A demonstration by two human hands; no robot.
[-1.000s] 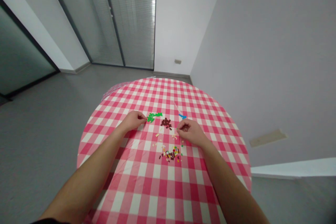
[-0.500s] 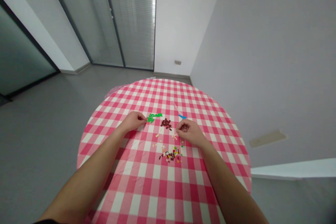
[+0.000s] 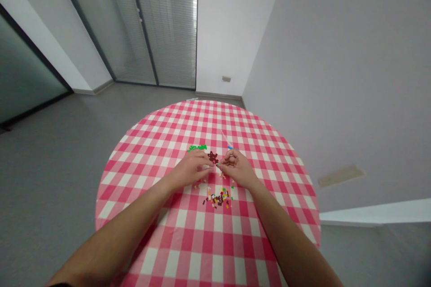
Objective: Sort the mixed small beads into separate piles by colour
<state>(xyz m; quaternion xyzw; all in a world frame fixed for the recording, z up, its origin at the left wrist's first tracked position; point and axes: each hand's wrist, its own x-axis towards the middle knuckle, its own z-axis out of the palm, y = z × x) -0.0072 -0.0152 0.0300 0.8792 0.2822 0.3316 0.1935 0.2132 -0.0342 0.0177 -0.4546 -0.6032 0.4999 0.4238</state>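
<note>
My left hand (image 3: 194, 169) has come in over the middle of the table, thumb and fingers drawn together toward the right hand; whether a piece sits in them is too small to tell. My right hand (image 3: 235, 167) meets it almost fingertip to fingertip, in a pinch with a tiny greenish piece (image 3: 218, 164) at its tips. Just beyond the fingertips lies a heap of dark brown bricks (image 3: 213, 157). Green bricks (image 3: 198, 147) lie past the left hand, partly covered by it. A blue piece (image 3: 230, 147) shows behind the right hand.
Nearer to me is a mixed pile of small brown, yellow, red, green and white bricks (image 3: 219, 198). Loose pale pieces (image 3: 198, 184) are scattered beside it. A red-and-white checked cloth (image 3: 188, 251) covers the round table. Walls and glass panels (image 3: 171, 27) stand beyond.
My left hand has moved right, from beside the green bricks to the right hand's fingertips. My right hand has shifted slightly left. The view has moved a little.
</note>
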